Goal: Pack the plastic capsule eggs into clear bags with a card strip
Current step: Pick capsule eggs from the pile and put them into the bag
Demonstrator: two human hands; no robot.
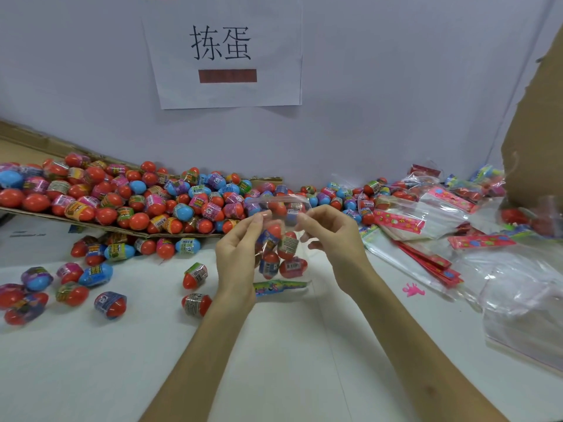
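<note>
- Above the white table [91,360], the left hand [236,257] and right hand [332,236] pinch the top of a clear bag [281,254].
- Four capsule eggs [278,248] sit inside above a card strip [278,288].
- Loose eggs [122,199] heap on cardboard [91,223] behind.

Pale wall [396,86], paper sign [225,53], white table [91,376], cardboard [536,132] perhaps.

A packing workbench — heaped capsule eggs [128,196], stacked clear bags [432,217], a taped wall sign [224,50].
</note>
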